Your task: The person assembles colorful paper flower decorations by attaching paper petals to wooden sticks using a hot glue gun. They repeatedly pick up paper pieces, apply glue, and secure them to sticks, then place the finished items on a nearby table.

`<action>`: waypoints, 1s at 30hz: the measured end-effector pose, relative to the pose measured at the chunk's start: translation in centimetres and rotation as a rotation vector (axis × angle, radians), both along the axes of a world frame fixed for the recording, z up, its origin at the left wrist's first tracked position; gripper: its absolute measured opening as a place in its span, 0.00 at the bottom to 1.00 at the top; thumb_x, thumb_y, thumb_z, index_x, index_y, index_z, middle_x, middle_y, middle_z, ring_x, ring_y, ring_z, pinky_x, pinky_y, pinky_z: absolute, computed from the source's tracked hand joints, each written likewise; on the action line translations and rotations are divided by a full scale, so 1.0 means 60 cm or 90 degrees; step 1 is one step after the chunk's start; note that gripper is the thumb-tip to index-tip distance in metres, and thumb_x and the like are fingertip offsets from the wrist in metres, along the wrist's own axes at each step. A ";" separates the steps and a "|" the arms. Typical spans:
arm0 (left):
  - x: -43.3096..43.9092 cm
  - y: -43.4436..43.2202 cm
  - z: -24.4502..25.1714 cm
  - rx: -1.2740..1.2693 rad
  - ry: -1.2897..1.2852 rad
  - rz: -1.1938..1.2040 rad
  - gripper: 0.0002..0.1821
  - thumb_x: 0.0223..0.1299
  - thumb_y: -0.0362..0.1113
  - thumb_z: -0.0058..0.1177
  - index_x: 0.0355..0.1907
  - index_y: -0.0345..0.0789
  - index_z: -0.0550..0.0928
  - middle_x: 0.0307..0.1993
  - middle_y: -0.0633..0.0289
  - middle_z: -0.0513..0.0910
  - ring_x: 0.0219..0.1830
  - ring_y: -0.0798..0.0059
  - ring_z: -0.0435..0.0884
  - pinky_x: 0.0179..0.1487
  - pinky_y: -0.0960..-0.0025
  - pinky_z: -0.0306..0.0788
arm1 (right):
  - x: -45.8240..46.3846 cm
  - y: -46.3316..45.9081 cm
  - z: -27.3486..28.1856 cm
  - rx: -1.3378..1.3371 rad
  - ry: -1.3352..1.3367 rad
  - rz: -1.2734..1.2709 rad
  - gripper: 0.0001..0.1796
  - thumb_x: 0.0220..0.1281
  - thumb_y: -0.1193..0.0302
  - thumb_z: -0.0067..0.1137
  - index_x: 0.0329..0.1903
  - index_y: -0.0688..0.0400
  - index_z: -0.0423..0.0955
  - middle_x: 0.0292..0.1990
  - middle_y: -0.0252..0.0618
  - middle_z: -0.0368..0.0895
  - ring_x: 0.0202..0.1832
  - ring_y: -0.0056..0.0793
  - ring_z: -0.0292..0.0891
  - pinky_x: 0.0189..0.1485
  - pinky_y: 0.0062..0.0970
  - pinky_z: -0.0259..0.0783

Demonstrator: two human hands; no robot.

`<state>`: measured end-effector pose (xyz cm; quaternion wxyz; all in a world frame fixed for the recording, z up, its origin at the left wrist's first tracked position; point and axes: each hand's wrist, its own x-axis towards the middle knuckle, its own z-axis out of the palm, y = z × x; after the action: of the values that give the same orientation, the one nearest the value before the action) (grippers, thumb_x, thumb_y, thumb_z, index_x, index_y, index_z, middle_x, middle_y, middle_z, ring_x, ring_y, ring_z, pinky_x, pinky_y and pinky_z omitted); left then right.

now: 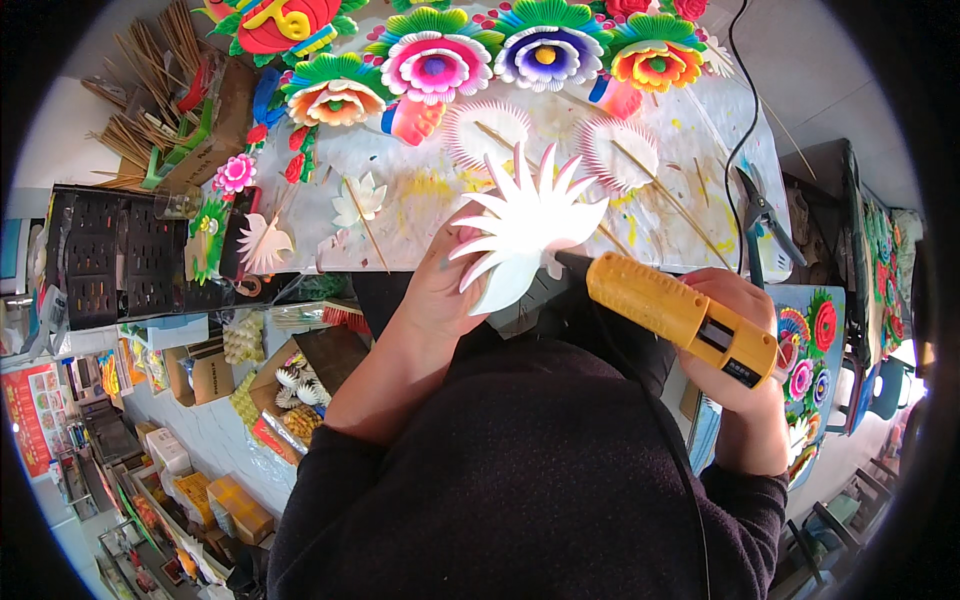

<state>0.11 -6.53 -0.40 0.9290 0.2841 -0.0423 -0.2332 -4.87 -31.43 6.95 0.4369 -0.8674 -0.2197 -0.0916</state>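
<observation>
My left hand (442, 274) holds a white piece with pointed, feather-like petals (536, 214), raised at the table's near edge; strong light washes out its surface. My right hand (731, 322) grips a yellow hot glue gun (660, 307), its dark nozzle touching or very close to the piece's lower right side. Beyond them, two round white pieces with spiky rims (487, 131) (619, 154) lie on the table with thin sticks across them. A white flower shape on a stick (360, 201) and a white bird-like shape (266, 241) lie further left.
Brightly painted flowers (435, 66) line the far side of the covered table (427, 247). Pruning shears (766, 217) and a black cord (731, 172) lie at the right. A black perforated crate (112, 251) and bundled sticks (154, 82) stand left; an open box (300, 382) is below.
</observation>
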 end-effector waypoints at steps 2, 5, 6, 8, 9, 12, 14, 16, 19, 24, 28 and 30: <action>-0.001 0.001 -0.005 -0.034 -0.039 -0.030 0.32 0.52 0.52 0.54 0.53 0.32 0.65 0.49 0.53 0.72 0.51 0.64 0.73 0.55 0.63 0.67 | 0.005 0.005 0.009 -0.024 -0.016 0.000 0.15 0.28 0.73 0.57 0.28 0.63 0.71 0.26 0.46 0.74 0.30 0.44 0.74 0.36 0.32 0.70; -0.007 -0.003 -0.010 0.003 -0.004 0.001 0.32 0.51 0.52 0.55 0.52 0.32 0.66 0.46 0.56 0.73 0.47 0.69 0.75 0.52 0.66 0.68 | 0.017 0.016 0.016 -0.012 -0.037 -0.015 0.14 0.29 0.76 0.55 0.28 0.64 0.71 0.26 0.46 0.74 0.29 0.44 0.74 0.34 0.30 0.70; -0.006 -0.002 -0.015 0.025 0.009 -0.002 0.30 0.51 0.51 0.55 0.50 0.32 0.67 0.43 0.59 0.74 0.45 0.72 0.75 0.49 0.69 0.69 | 0.019 0.018 0.016 -0.005 -0.029 -0.019 0.13 0.29 0.77 0.54 0.27 0.64 0.70 0.25 0.46 0.74 0.29 0.43 0.73 0.34 0.30 0.70; -0.004 -0.004 -0.015 -0.030 -0.037 -0.029 0.30 0.51 0.51 0.55 0.50 0.33 0.67 0.43 0.61 0.74 0.44 0.74 0.75 0.48 0.70 0.70 | 0.023 0.023 0.014 0.018 -0.026 -0.025 0.12 0.29 0.78 0.53 0.26 0.64 0.70 0.23 0.44 0.73 0.27 0.43 0.72 0.31 0.29 0.69; -0.004 -0.004 -0.017 -0.037 -0.035 -0.028 0.29 0.52 0.51 0.55 0.50 0.33 0.67 0.43 0.61 0.74 0.44 0.73 0.75 0.48 0.70 0.70 | 0.023 0.023 0.015 0.016 -0.019 -0.023 0.12 0.28 0.78 0.53 0.26 0.64 0.69 0.23 0.44 0.72 0.26 0.43 0.71 0.30 0.29 0.68; -0.008 0.002 -0.026 -0.020 0.013 -0.001 0.29 0.53 0.51 0.53 0.52 0.34 0.66 0.45 0.59 0.73 0.47 0.71 0.74 0.50 0.67 0.69 | 0.024 0.021 0.014 0.010 -0.011 -0.010 0.11 0.28 0.78 0.53 0.24 0.63 0.69 0.22 0.44 0.71 0.25 0.43 0.70 0.28 0.30 0.67; -0.010 -0.002 -0.014 -0.004 0.047 0.018 0.29 0.55 0.51 0.51 0.52 0.34 0.65 0.47 0.57 0.73 0.49 0.68 0.73 0.52 0.65 0.68 | 0.025 0.018 0.009 0.002 -0.023 0.008 0.11 0.27 0.77 0.53 0.23 0.63 0.68 0.21 0.43 0.70 0.24 0.44 0.69 0.28 0.31 0.66; -0.010 -0.005 -0.004 0.007 0.031 0.017 0.29 0.56 0.51 0.49 0.53 0.34 0.65 0.48 0.55 0.72 0.52 0.65 0.72 0.54 0.62 0.67 | 0.023 0.017 0.008 -0.001 -0.032 0.004 0.12 0.26 0.75 0.55 0.23 0.63 0.68 0.21 0.43 0.70 0.24 0.45 0.68 0.28 0.31 0.66; -0.007 0.002 -0.002 -0.004 -0.045 -0.013 0.29 0.57 0.50 0.48 0.55 0.34 0.64 0.51 0.53 0.70 0.54 0.62 0.70 0.57 0.60 0.64 | 0.016 0.012 0.011 -0.023 0.002 -0.002 0.13 0.25 0.73 0.56 0.22 0.63 0.68 0.21 0.44 0.70 0.24 0.45 0.68 0.29 0.32 0.65; -0.002 0.008 -0.014 -0.100 -0.031 -0.029 0.28 0.57 0.49 0.48 0.55 0.35 0.64 0.51 0.54 0.70 0.54 0.62 0.70 0.57 0.61 0.64 | 0.011 0.005 0.009 -0.037 0.014 0.004 0.14 0.25 0.72 0.57 0.22 0.63 0.68 0.19 0.44 0.69 0.23 0.46 0.68 0.28 0.32 0.65; 0.001 0.005 -0.012 -0.068 -0.063 -0.009 0.26 0.56 0.50 0.47 0.54 0.37 0.66 0.51 0.58 0.71 0.54 0.65 0.69 0.56 0.62 0.64 | 0.008 0.002 0.011 -0.062 0.048 0.013 0.14 0.24 0.72 0.58 0.22 0.63 0.68 0.18 0.43 0.69 0.22 0.46 0.68 0.27 0.32 0.65; -0.002 0.012 -0.013 0.028 -0.048 0.012 0.26 0.55 0.52 0.46 0.54 0.40 0.68 0.51 0.61 0.71 0.55 0.65 0.68 0.55 0.61 0.62 | 0.008 0.000 0.012 -0.076 0.055 0.025 0.14 0.25 0.72 0.58 0.23 0.63 0.69 0.19 0.43 0.70 0.23 0.45 0.69 0.28 0.32 0.66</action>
<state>0.01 -5.84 -1.15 0.9226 0.3130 -0.0691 -0.2145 -4.38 -31.45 7.65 0.3949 -0.8908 -0.2223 -0.0321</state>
